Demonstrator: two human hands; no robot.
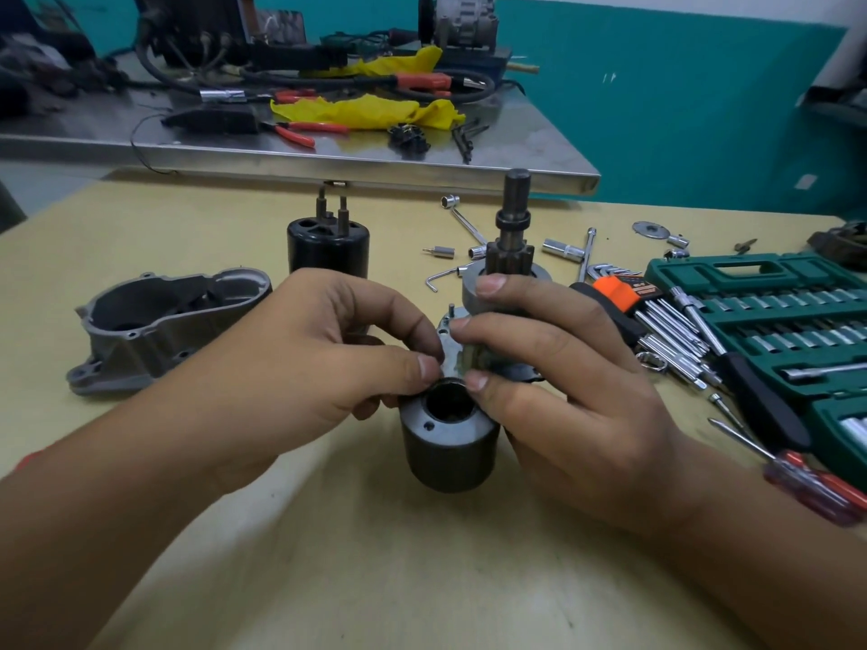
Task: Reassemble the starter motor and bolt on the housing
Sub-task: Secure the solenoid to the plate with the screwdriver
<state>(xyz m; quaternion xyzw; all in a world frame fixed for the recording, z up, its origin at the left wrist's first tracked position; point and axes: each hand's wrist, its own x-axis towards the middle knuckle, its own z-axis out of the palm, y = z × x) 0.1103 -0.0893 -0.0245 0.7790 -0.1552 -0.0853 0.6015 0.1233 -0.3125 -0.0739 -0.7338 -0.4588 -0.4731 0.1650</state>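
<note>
Head view: tan table [328,579], teal wall [657,110]; both hands' fingers [488,286] pinching motor parts [450,358].

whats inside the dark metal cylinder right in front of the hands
The dark cylinder stands upright with its top open. Its round bore looks dark and hollow near the rim; how deep it goes, or whether anything sits lower down, cannot be seen. Two small holes show on its top face.
</note>
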